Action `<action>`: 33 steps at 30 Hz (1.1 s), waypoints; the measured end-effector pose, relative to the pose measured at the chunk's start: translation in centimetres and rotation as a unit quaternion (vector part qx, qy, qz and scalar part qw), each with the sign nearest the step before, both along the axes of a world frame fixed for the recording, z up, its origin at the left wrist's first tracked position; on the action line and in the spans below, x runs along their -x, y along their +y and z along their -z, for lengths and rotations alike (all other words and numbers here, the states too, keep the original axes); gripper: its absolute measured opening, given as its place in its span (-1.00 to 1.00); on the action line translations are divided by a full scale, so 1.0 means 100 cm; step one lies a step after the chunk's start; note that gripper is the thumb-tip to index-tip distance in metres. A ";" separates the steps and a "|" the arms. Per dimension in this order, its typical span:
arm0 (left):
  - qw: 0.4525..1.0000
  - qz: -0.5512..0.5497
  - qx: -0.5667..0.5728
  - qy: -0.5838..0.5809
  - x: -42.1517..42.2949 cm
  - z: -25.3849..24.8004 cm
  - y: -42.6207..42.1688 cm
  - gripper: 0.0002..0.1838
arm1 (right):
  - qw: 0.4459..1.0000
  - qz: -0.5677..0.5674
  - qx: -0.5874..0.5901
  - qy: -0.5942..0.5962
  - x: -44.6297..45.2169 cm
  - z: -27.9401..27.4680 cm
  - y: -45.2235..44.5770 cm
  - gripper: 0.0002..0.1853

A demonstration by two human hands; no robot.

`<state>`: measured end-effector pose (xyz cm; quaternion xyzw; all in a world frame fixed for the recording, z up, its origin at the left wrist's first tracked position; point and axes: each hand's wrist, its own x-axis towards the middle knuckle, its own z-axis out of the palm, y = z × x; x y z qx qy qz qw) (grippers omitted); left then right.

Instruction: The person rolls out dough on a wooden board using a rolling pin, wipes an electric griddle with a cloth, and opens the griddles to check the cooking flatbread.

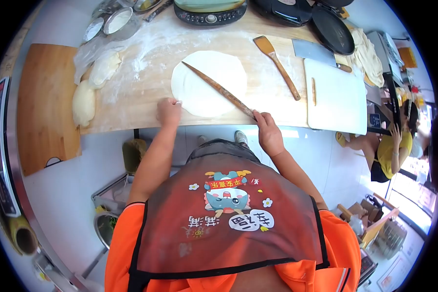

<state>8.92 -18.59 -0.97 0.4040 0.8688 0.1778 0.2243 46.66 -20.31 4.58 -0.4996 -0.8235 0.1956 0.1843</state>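
Note:
A round, flat sheet of dough [199,92] lies on the floured wooden table [146,104]. My left hand [169,112] is at the sheet's lower left edge, its fingers closed on a bit of the rim. A thin wooden rolling pin [219,88] lies slantwise across the dough, its upper end near the sheet's top left. My right hand [268,131] grips the pin's lower end at the table's front edge.
Dough lumps [84,103] lie at the left beside a wooden board [48,107]. To the right are a wooden spatula [279,65], a cleaver [314,51], a white cutting board [340,97] and a black pan [332,30]. Another person [392,148] is at the far right.

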 end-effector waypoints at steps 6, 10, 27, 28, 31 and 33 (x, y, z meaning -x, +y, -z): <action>0.942 0.005 -0.079 -0.326 -0.010 -0.081 0.044 -0.78 | 0.998 -0.052 0.017 0.026 -0.013 -0.002 0.019 -0.45; 0.732 -0.075 -0.342 -0.585 -0.057 -0.186 0.081 -0.69 | 0.988 -0.086 0.085 0.099 -0.024 0.015 0.040 -0.61; 0.663 -0.528 -0.242 -0.472 -0.198 -0.060 -0.354 -0.43 | 0.916 -0.089 0.334 0.205 -0.055 -0.059 0.207 -0.66; 0.645 -0.504 -0.317 -0.479 -0.209 -0.044 -0.388 -0.35 | 0.939 -0.125 0.269 0.175 -0.058 -0.033 0.217 -0.67; 0.513 -0.612 -0.432 -0.419 -0.239 -0.045 -0.441 -0.16 | 0.967 -0.158 0.165 0.110 -0.062 0.024 0.202 -0.67; 0.437 -0.630 -0.535 -0.355 -0.251 -0.052 -0.469 -0.02 | 0.955 -0.255 0.135 0.069 -0.070 0.071 0.218 -0.64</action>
